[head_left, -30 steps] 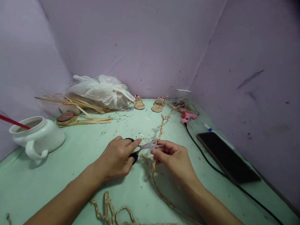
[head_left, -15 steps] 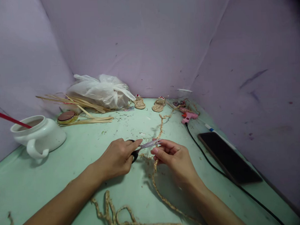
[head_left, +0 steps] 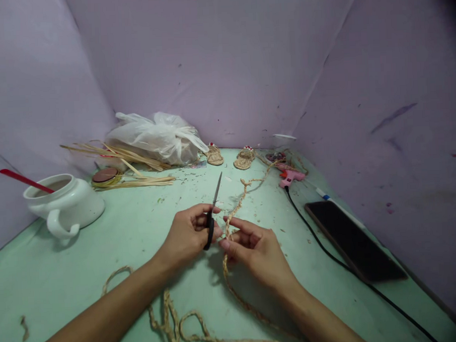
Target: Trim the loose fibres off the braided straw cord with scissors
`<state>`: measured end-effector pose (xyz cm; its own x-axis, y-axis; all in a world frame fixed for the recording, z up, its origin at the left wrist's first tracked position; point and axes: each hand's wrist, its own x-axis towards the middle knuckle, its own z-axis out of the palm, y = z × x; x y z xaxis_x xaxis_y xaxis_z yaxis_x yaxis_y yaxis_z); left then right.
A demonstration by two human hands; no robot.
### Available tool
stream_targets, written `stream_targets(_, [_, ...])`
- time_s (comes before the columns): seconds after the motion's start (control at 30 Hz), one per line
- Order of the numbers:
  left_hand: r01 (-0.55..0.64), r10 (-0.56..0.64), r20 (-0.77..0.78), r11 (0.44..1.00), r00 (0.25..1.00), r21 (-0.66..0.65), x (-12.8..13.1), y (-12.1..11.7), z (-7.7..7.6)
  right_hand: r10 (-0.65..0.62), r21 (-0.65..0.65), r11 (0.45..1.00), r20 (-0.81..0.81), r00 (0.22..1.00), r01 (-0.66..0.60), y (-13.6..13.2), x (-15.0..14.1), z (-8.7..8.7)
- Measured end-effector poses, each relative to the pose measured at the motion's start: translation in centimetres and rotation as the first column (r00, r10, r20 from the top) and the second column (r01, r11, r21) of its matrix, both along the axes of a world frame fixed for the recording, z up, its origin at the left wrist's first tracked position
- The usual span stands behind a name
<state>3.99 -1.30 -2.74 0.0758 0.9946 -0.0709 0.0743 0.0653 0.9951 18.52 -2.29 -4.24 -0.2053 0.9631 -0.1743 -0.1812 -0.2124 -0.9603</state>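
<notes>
My left hand [head_left: 194, 228] is closed around a pair of black-handled scissors [head_left: 210, 224], whose blades are together and point up and away from me. Just to the right, my right hand [head_left: 250, 245] pinches a braided straw-coloured cord [head_left: 235, 209] between thumb and fingers. From there the cord runs back toward the glue gun and down past my right wrist. More of it lies in loose loops [head_left: 197, 326] near the front, partly hidden by my left forearm. Two small woven sandals [head_left: 214, 155] with red and white beads stand at the back wall.
A white pot [head_left: 68, 203] with a red stick stands at the left. Dry straw strips [head_left: 145, 182], a round tin [head_left: 106, 176] and a white plastic bag [head_left: 158, 138] lie behind it. At the right are a pink glue gun [head_left: 290, 176] with its black cable, a phone [head_left: 354, 241] and a pen [head_left: 343, 209].
The scissors have swung from lying across the cord to pointing upward, clear of it, and their blades have come together. My right hand has shifted slightly left and down with the cord.
</notes>
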Motion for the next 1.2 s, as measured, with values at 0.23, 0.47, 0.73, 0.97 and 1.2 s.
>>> stream_targets(0.23, [-0.075,0.085,0.136,0.994,0.987,-0.083,0.9,-0.7,0.2,0.067,-0.015,0.998,-0.023,0.997,-0.068,-0.5,-0.7,-1.2])
stream_targets(0.47, [-0.012,0.018,0.136,0.999,0.991,-0.044,1.2,-1.0,-0.5,-0.051,-0.078,0.996,-0.13,0.99,0.041,0.4,0.4,-0.3])
stream_targets(0.73, [0.058,-0.051,0.114,0.997,0.992,-0.052,1.7,-1.5,-1.9,-0.202,-0.084,0.978,-0.125,0.971,0.193,0.8,0.5,0.0])
stream_targets(0.97, [0.135,-0.126,0.101,0.987,0.987,-0.087,2.0,-2.0,-1.7,-0.266,-0.06,0.963,-0.081,0.96,0.262,0.9,0.6,0.2])
stream_targets(1.2, [0.048,-0.048,0.005,0.998,0.999,-0.031,1.3,-1.2,-1.8,-0.3,-0.05,0.954,-0.124,0.946,0.296,1.1,0.9,0.0])
